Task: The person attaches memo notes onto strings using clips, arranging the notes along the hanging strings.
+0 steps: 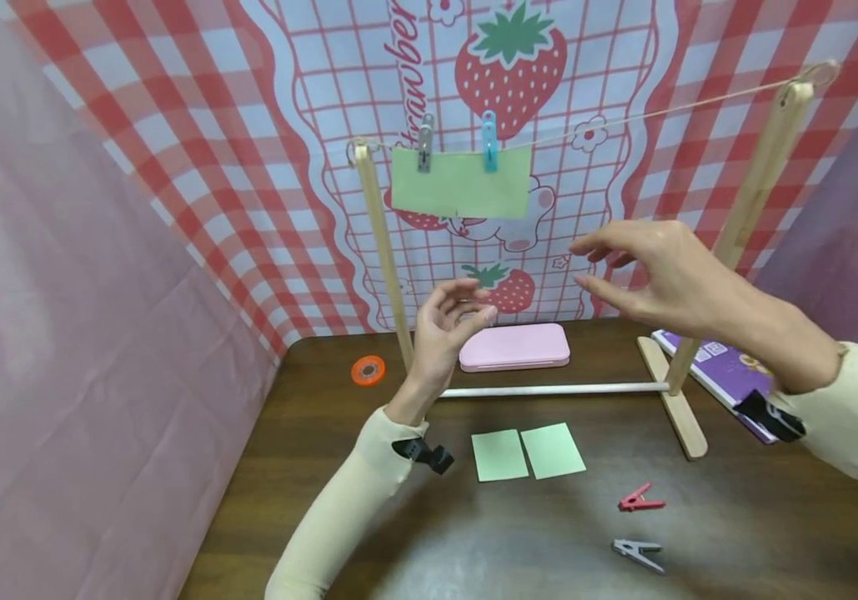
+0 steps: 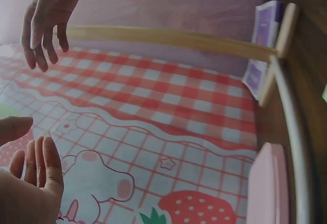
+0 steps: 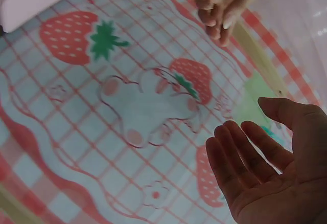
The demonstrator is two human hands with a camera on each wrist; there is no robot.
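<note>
Pale green paper (image 1: 459, 185) hangs from a string (image 1: 624, 121), clipped by a grey clothespin (image 1: 424, 143) and a blue clothespin (image 1: 489, 142). I cannot tell whether it is one sheet or two side by side. My left hand (image 1: 453, 329) is raised below the paper, fingers loosely bent, holding nothing. To the right of the paper, my right hand (image 1: 657, 271) hovers in the air, thumb apart from the fingers and nothing between them. Two green sticky notes (image 1: 499, 456) lie side by side on the table. Nearer me lie a red clothespin (image 1: 640, 498) and another grey clothespin (image 1: 638, 554).
Wooden posts (image 1: 762, 167) hold the string, joined low down by a white rod (image 1: 556, 389). Behind the rod sits a pink case (image 1: 514, 346). An orange tape roll (image 1: 368, 370) is at the left, and a purple book (image 1: 729, 371) lies by the right foot.
</note>
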